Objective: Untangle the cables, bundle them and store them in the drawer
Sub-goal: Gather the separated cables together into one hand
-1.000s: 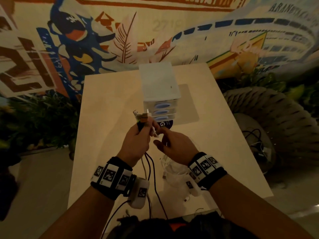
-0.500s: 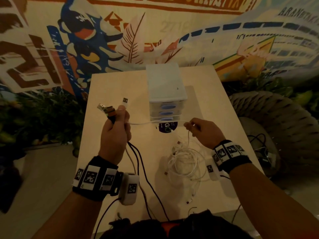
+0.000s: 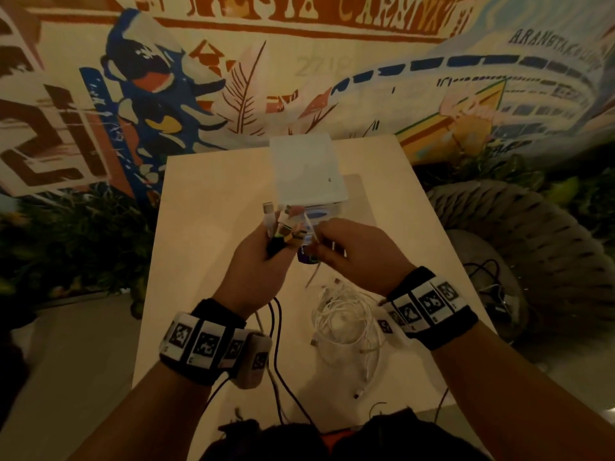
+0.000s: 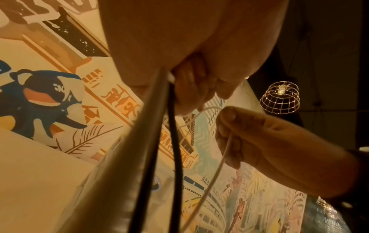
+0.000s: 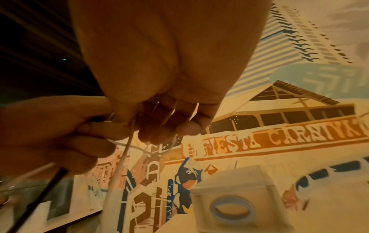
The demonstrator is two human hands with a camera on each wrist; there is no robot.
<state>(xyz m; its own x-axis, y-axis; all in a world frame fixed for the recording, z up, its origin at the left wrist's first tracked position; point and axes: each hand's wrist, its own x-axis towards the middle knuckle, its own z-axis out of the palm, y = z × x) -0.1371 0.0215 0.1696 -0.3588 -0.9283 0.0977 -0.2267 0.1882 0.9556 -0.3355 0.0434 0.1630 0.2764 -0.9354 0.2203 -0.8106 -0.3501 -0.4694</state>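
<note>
Both hands [image 3: 301, 257] back together, apparently gripping cable ends [image 3: 281, 224]; white cable [image 4: 216, 170] plain only wrist-side.

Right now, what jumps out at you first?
Two hands meet mid-table: the left hand grips a fistful of cable plugs, the right hand pinches a white cable. Below them lies a white cable tangle, with the drawer box behind.

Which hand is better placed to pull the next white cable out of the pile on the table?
Right hand: it pinches only a thin white cable, directly above the white pile. Left hand grips the sorted ends.
</note>
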